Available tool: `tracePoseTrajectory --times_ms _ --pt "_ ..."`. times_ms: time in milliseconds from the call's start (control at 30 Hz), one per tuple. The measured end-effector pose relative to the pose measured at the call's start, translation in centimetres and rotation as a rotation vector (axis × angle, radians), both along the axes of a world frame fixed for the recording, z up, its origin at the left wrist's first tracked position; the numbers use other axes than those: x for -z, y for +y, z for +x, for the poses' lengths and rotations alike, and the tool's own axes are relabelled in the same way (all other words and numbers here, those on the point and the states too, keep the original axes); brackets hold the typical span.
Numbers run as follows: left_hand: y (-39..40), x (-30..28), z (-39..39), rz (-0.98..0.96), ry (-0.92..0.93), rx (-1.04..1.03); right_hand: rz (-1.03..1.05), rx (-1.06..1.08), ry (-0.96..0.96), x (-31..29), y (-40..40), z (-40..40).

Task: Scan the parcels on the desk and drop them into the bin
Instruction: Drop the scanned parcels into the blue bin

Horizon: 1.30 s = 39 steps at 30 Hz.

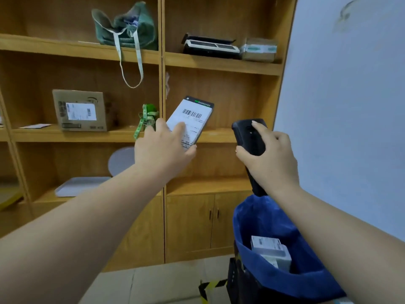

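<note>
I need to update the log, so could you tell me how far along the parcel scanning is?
Done: a white parcel already lies in the blue-lined bin. In hand: the left hand holds a labelled parcel up, barcode showing, beside the scanner gripped by the right hand. Left: dropping it in; the desk is out of view.

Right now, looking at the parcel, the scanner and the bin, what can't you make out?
- Parcel: small print under the barcode is blurred; the left hand covers its lower corner.
- Scanner: only its back faces the head camera; the right hand hides its middle.
- Bin: cut off by the bottom edge; the right forearm hides part of its inside.
- Boxes in the bin: labels too small to read.
</note>
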State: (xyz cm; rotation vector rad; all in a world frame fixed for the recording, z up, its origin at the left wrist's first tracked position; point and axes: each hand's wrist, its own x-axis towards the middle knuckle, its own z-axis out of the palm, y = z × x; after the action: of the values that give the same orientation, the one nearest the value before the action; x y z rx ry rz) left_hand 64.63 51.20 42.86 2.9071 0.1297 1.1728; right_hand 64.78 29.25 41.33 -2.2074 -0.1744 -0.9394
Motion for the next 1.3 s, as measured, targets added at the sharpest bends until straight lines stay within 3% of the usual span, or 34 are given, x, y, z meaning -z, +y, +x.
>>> tracePoseTrajectory --times_ms 333,600,1033,1300 --pt "-0.8 0.8 19.0 -0.013 0.094 0.116 0.010 0.070 0.117 0.9 -0.3 17.5" --pt "-2.6 1.3 34.9 0.061 0.116 0.353 0.109 0.327 0.141 2.6 -1.7 27.7" --pt "-19.3 7.4 48.2 0.142 0.265 0.899 0.282 0.876 0.283 8.0 -11.5 29.6" --pt "-31.3 16.5 52.1 0.186 0.507 1.101 0.476 1.110 0.369 17.6 -20.3 30.4"
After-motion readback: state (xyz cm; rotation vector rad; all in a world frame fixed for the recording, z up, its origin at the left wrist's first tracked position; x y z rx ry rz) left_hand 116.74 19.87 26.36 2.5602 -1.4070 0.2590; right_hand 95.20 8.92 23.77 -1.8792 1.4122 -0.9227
